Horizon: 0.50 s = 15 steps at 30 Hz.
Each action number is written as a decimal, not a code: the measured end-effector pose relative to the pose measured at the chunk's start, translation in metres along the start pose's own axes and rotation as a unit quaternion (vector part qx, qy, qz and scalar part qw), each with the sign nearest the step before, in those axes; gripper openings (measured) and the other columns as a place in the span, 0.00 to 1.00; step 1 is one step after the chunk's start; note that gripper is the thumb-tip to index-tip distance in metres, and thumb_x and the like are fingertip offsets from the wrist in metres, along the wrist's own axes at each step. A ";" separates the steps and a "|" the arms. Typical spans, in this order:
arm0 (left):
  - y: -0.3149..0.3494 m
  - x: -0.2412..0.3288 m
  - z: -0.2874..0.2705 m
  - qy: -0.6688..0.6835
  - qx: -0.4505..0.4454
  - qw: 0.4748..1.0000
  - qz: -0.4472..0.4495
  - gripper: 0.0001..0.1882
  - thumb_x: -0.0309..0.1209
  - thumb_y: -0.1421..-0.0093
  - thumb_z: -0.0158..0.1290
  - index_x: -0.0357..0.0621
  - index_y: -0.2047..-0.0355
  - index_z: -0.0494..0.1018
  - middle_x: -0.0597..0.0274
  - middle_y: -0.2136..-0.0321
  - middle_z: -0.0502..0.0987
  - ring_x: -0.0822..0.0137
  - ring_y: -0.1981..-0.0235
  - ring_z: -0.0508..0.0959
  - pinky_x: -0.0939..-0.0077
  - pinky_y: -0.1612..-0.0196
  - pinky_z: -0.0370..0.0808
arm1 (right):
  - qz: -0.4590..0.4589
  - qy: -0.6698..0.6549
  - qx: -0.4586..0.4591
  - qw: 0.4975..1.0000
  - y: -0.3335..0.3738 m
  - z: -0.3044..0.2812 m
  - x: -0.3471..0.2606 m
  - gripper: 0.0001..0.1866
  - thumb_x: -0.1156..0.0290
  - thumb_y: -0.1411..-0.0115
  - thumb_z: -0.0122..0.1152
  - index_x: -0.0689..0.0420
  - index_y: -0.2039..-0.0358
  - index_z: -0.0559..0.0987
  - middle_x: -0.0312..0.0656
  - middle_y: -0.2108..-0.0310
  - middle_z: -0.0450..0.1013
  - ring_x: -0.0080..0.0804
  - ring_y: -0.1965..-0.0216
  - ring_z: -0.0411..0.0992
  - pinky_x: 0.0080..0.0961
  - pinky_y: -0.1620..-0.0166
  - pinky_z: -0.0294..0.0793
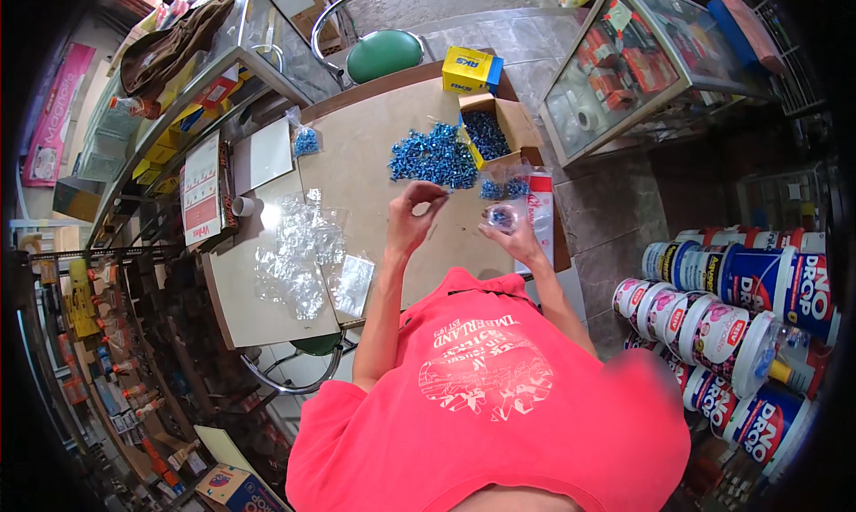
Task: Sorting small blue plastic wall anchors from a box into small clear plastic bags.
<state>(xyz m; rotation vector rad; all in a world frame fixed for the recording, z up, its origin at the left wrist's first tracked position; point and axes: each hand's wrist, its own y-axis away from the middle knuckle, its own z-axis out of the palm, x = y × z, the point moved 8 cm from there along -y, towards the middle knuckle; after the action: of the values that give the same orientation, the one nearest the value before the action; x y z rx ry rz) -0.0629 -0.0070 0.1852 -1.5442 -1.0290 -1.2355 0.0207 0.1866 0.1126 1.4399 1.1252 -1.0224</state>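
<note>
My right hand (515, 237) grips a small clear plastic bag (501, 216) with blue pieces in its bottom. My left hand (415, 216) is curled into a ring, thumb and fingertips closed together at the near edge of a loose pile of small, shiny blue metal pieces (433, 157) that look like screws. Whatever its fingertips may hold is too small to make out. Beside the pile, an open cardboard box (524, 131) lies tipped, full of the same pieces. Filled clear bags (505, 188) rest just beyond my right hand.
Several empty clear bags (299, 253) are spread on the table (357, 147) at left. A filled bag (306, 141) and a white cup (242, 206) stand along the left side. Behind is a yellow-and-blue box (473, 70). Paint buckets (727, 334) are stacked at right; a glass cabinet (615, 75) stands far right.
</note>
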 end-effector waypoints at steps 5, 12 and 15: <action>0.008 0.082 0.025 -0.071 -0.079 0.992 0.070 0.09 0.20 0.51 0.60 0.37 0.68 0.74 0.61 0.72 0.79 0.72 0.70 0.79 0.79 0.65 0.75 | -0.037 0.089 -0.007 0.995 -0.001 0.014 -0.031 0.20 0.63 0.53 0.70 0.62 0.64 0.75 0.41 0.68 0.74 0.25 0.67 0.71 0.23 0.63 0.72; 0.023 0.091 0.035 -0.121 -0.145 0.973 0.129 0.11 0.22 0.52 0.60 0.41 0.66 0.75 0.58 0.70 0.79 0.63 0.69 0.79 0.73 0.67 0.74 | -0.092 -0.005 -0.020 0.996 -0.002 0.032 -0.010 0.19 0.66 0.51 0.69 0.61 0.61 0.75 0.39 0.67 0.74 0.23 0.66 0.71 0.21 0.62 0.72; 0.030 0.077 0.039 -0.089 -0.151 0.978 0.116 0.13 0.23 0.53 0.61 0.40 0.65 0.74 0.59 0.69 0.78 0.64 0.68 0.78 0.73 0.64 0.74 | -0.104 -0.059 -0.029 0.992 0.003 0.033 -0.004 0.18 0.69 0.50 0.68 0.60 0.60 0.75 0.34 0.68 0.72 0.19 0.66 0.69 0.18 0.62 0.70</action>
<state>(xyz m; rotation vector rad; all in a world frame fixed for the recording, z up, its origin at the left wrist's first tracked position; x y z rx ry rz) -0.0120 0.0286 0.2523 -1.9787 -0.7668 -1.1419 0.0217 0.1527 0.1122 1.2180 1.2262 -1.1940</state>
